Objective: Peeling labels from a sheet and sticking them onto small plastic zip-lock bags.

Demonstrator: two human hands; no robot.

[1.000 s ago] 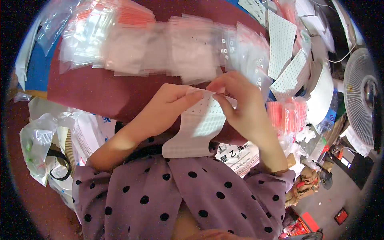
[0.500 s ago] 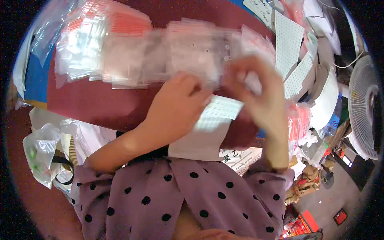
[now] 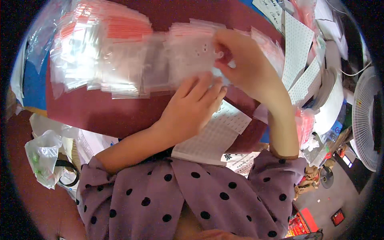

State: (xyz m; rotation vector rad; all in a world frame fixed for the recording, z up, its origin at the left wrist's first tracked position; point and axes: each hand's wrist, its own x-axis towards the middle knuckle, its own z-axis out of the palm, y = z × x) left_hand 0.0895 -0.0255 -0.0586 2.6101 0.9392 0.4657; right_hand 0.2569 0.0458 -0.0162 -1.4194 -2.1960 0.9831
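Note:
Small clear zip bags with red tops lie fanned in overlapping rows, the middle bags (image 3: 186,56) closest to my hands. My left hand (image 3: 192,104) reaches over their near edge, fingers stretched and slightly apart; its thumb is hidden. Beneath it a white sheet of small printed labels (image 3: 208,140) slants from the table edge by my body toward the bags. My right hand (image 3: 244,60) is bent over the bags at the right, thumb and fingers pinched together. Something small and whitish shows by its fingers, too blurred to name. A pale bluish piece lies between the two hands.
More label sheets (image 3: 298,52) hang at the right, near red-topped bags (image 3: 306,124) and a standing fan (image 3: 366,118). On the left are a clear plastic bag (image 3: 44,156) and a black ring-shaped thing (image 3: 72,176). The dark red tabletop (image 3: 92,106) shows between.
My right hand has moved left and up over the middle bags. My left hand has shifted slightly right, its fingers straightening from a curl. The label sheet has shifted slightly right.

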